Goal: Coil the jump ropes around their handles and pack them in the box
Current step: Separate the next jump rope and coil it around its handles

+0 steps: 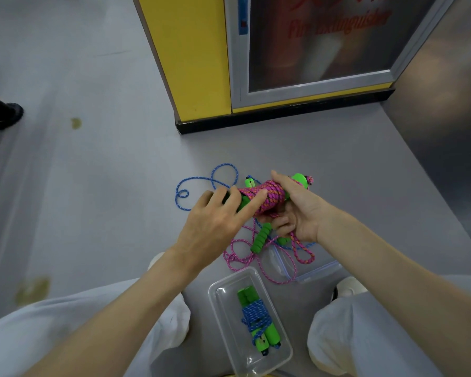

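Pink braided jump rope is partly coiled around a pair of green foam handles, and the bundle is held above the grey floor. The right hand has its grip clenched around the bundle from below, thumb on top. The left hand grips the other end, fingers curled over the handle tips and one digit laid straight along the coil. The rope's uncoiled length hangs in loose loops to the floor, tangled around a green ribbed foam handle.

Just behind lies a loose blue braided jump rope, loops spread leftward. The floor is open to the left; the black base of a yellow cabinet closes off the far side.

Between the person's knees stands a clear plastic rectangular box, lid off. Inside lies one blue rope bundle wound round green handles, with room beside it. The clear blue-edged lid lies on the floor to the right, partly under the pink loops.
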A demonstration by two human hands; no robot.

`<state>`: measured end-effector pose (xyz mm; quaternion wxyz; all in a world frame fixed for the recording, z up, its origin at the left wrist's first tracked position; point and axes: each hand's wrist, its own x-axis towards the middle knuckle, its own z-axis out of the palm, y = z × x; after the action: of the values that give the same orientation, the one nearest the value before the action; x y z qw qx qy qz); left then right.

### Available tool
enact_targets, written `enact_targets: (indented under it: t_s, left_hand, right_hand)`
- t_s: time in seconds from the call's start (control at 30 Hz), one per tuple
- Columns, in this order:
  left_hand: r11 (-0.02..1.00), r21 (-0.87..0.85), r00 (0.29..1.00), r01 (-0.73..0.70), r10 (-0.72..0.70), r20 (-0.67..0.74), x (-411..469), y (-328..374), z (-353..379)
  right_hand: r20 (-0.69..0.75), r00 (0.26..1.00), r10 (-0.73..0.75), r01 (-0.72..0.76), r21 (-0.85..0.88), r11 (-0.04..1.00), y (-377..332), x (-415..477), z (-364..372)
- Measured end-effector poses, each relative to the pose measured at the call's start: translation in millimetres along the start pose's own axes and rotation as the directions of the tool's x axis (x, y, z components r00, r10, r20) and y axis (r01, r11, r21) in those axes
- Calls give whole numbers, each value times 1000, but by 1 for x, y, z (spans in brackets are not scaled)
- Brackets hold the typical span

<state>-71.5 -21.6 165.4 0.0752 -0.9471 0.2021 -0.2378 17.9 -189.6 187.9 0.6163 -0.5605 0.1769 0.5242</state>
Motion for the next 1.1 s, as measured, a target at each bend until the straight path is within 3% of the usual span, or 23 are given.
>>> enact_targets:
  t_s: [0.17,0.3,0.33,0.4,0.47,0.53,0.6,0.63,0.77,0.97,1.1]
  left_hand:
    - [1000,-16,999,12,-11,43,-1,6,5]
    - [938,-253,953,238,-176,245,3,11,3]
    - [837,-369,896,404,-280,345,8,11,-3]
    - [431,-519,673,738,-414,613,18,7,-13]
    - [63,-512,497,857,-367,786,23,-3,-15]
    - [-205,-438,410,875,-165,897,24,-8,-19]
    - [-344,-362,392,866,17,920,21,-4,-22]
    - [-384,-356,401,852,43,915,20,-2,-23]
    - [-352,-419,416,837,-88,905,22,-8,-23]
    - [-302,-496,447,814,-220,867,23,-5,-22]
    - [-182,-556,496,811,-290,819,22,-8,-19]
  right_hand:
    - [-77,995,-62,60,-24,998,-2,2,-1]
    - [-179,964,-196,171,-144,975,-6,2,-7]
    - [-172,962,-212,182,-173,968,-6,2,-7]
    - [-118,970,-213,184,-215,959,-2,1,-6]
    - [-21,980,-198,185,-264,946,3,0,-3]
    - [74,979,-190,204,-290,935,6,-1,-1]
    - [115,974,-196,222,-297,929,6,-2,0]
    - [124,971,-203,232,-301,925,6,-3,-1]
    - [143,956,-255,285,-259,923,5,-4,-3]
    - [75,975,-210,221,-224,949,2,-4,-6]
    - [74,968,-238,248,-180,952,3,-4,-7]
